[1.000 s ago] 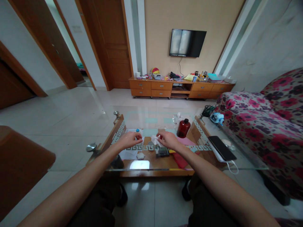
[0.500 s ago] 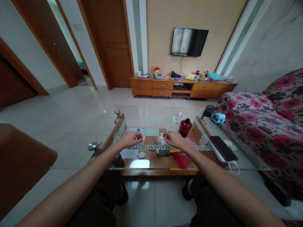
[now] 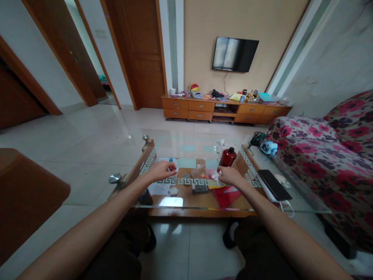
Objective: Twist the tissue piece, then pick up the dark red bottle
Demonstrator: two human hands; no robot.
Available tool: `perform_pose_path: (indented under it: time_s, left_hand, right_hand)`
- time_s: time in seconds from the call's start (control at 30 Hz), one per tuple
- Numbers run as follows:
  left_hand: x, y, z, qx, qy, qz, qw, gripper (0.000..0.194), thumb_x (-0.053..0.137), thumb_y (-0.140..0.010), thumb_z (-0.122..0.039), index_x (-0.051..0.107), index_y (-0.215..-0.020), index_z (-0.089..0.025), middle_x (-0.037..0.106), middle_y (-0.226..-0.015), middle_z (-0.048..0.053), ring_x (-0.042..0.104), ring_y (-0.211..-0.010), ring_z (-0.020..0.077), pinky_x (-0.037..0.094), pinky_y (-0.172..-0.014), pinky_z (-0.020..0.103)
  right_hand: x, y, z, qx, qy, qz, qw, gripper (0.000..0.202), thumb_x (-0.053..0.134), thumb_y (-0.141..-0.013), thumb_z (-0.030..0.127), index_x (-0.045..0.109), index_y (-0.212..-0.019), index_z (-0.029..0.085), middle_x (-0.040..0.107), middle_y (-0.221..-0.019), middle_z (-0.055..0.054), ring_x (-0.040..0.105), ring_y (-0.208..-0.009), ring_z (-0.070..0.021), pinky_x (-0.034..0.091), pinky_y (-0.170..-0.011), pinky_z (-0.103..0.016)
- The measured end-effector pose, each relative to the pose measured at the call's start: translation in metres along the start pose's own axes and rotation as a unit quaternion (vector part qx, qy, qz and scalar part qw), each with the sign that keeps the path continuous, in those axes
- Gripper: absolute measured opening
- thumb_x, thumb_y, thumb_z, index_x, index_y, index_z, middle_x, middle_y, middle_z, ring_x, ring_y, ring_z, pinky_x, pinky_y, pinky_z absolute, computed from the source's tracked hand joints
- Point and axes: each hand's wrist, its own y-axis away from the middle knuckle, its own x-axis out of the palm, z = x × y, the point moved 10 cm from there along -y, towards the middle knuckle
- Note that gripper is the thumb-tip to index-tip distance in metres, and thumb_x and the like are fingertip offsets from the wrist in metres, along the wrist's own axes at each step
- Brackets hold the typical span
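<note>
Amber bottle point(image 3: 227, 156), black-capped, stands just beyond right hand point(image 3: 229, 176).

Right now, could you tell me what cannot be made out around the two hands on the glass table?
Head view only:
- Small white thing pinched by the right hand: too small to identify.
- Blue-capped item at the left hand: mostly hidden by the fingers.
- Clear wrapper contents: blurred.
- Items under the glass table: dimmed by reflections.

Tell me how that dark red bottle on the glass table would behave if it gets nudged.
The dark red bottle stands upright, taller than wide, on the smooth glass table, so a push near its cap would probably tip it, while a low push might slide it. Round-bodied, it would likely roll once down. The right hand works close beside it.
</note>
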Motion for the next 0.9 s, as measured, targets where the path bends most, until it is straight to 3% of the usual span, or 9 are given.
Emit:
perform_pose_path:
  time_s: [0.13,0.33,0.5,0.7,0.8,0.9]
  left_hand:
    - [-0.001,0.000,-0.001,0.003,0.006,-0.002,1.000,0.035,0.062,-0.093,-0.055,0.077,-0.106,-0.026,0.081,-0.098,0.006,0.071,-0.083,0.0209,0.046,-0.071,0.029]
    - [-0.001,-0.001,-0.005,0.000,0.007,0.001,1.000,0.034,0.062,-0.093,-0.054,0.078,-0.104,-0.026,0.081,-0.097,0.006,0.072,-0.083,0.0214,0.046,-0.072,0.030]
    - [-0.005,0.002,-0.007,0.003,0.010,0.000,1.000,0.034,0.062,-0.093,-0.053,0.077,-0.106,-0.026,0.081,-0.101,0.006,0.072,-0.085,0.0213,0.047,-0.073,0.030]
    - [-0.014,0.008,-0.003,-0.008,0.010,-0.009,1.000,0.031,0.064,-0.092,-0.052,0.078,-0.102,-0.027,0.081,-0.099,0.005,0.071,-0.081,0.0213,0.045,-0.070,0.030]
    - [-0.019,0.011,-0.004,-0.011,0.017,-0.022,1.000,0.030,0.063,-0.093,-0.052,0.078,-0.101,-0.027,0.081,-0.098,0.004,0.071,-0.082,0.0215,0.046,-0.071,0.030]
    - [-0.024,0.013,-0.005,-0.015,0.025,-0.031,0.999,0.033,0.062,-0.094,-0.053,0.079,-0.101,-0.026,0.082,-0.097,0.005,0.071,-0.083,0.0216,0.047,-0.072,0.030]
  right_hand:
    - [0.005,-0.002,0.000,-0.007,-0.012,0.007,1.000,0.032,0.065,-0.085,0.022,0.075,-0.115,0.018,0.079,-0.105,-0.014,0.075,-0.094,-0.0274,0.050,-0.081,-0.030]
    - [-0.002,-0.020,0.022,-0.009,-0.026,-0.045,0.999,0.039,0.052,-0.100,0.031,0.065,-0.134,0.020,0.075,-0.121,-0.014,0.072,-0.109,-0.0258,0.049,-0.093,-0.031]
    - [0.012,-0.039,0.040,-0.005,-0.029,-0.030,0.999,0.030,0.059,-0.097,0.029,0.070,-0.120,0.014,0.076,-0.114,-0.017,0.074,-0.102,-0.0270,0.051,-0.087,-0.030]
    - [0.007,-0.054,0.057,0.010,-0.035,-0.054,0.998,0.041,0.051,-0.101,0.024,0.058,-0.139,0.010,0.073,-0.122,-0.022,0.071,-0.112,-0.0284,0.050,-0.093,-0.033]
    - [0.001,-0.057,0.085,-0.011,-0.040,-0.065,0.997,0.038,0.044,-0.104,0.026,0.063,-0.132,0.010,0.072,-0.124,-0.023,0.070,-0.114,-0.0294,0.050,-0.094,-0.035]
    - [0.005,-0.043,0.140,-0.070,-0.052,-0.065,0.994,0.036,0.045,-0.105,0.029,0.066,-0.128,0.012,0.074,-0.122,-0.020,0.071,-0.112,-0.0273,0.050,-0.093,-0.034]
